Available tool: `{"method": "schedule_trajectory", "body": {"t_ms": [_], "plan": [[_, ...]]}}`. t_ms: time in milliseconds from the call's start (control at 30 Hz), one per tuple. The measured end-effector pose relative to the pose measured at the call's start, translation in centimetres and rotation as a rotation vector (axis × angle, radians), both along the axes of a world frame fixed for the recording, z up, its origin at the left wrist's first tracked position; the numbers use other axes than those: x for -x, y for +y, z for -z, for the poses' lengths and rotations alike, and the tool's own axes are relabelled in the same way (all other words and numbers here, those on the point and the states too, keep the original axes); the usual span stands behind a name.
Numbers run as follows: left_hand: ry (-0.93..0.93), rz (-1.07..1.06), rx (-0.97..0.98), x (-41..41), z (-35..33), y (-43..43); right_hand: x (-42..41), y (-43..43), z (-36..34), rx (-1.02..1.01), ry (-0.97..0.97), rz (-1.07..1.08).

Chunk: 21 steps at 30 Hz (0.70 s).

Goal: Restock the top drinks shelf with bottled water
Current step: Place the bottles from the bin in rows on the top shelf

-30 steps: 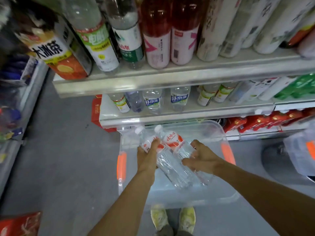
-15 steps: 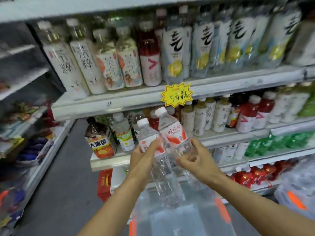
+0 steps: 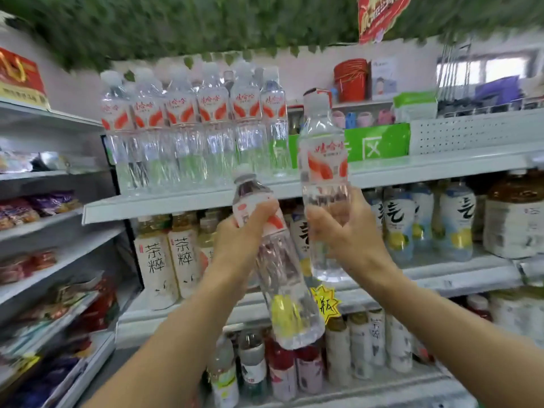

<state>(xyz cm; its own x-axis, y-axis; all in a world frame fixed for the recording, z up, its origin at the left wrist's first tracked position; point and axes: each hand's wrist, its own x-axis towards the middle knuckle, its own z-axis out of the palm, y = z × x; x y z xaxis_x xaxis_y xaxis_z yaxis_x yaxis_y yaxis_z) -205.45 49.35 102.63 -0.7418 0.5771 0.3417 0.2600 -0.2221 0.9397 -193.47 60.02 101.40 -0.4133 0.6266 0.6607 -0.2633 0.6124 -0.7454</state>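
The left hand (image 3: 235, 240) was wrapped tight round a tilted water bottle (image 3: 282, 278), with its thumb on the red and white label. This bottle leaned with its cap up and to the left, just under the edge of the top shelf (image 3: 176, 201). The right hand (image 3: 350, 240) had its fingers curled round the lower half of an upright water bottle (image 3: 323, 160). That bottle was up in the air in front of the shelf edge, just right of the row of water bottles (image 3: 191, 128) on the top shelf. A green sign (image 3: 376, 142) was behind it. Tea bottles (image 3: 156, 260) stood one shelf down.
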Motion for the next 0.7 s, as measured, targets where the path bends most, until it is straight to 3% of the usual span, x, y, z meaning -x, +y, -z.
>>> {"method": "schedule_trajectory", "body": {"t_ms": [300, 567, 700], "plan": [[0.086, -0.166, -0.065, 3.2, -8.6, 4.1, 7.5, 6.9, -12.6, -0.022, -0.002, -0.095], [0.064, -0.174, -0.034, 5.6, -9.7, 6.6, 13.7, 10.4, -12.6, 0.080, -0.029, -0.115], [0.046, -0.147, -0.091, 6.4, -9.3, 7.5, 15.8, 12.5, -12.3, 0.025, -0.043, -0.105]]}}
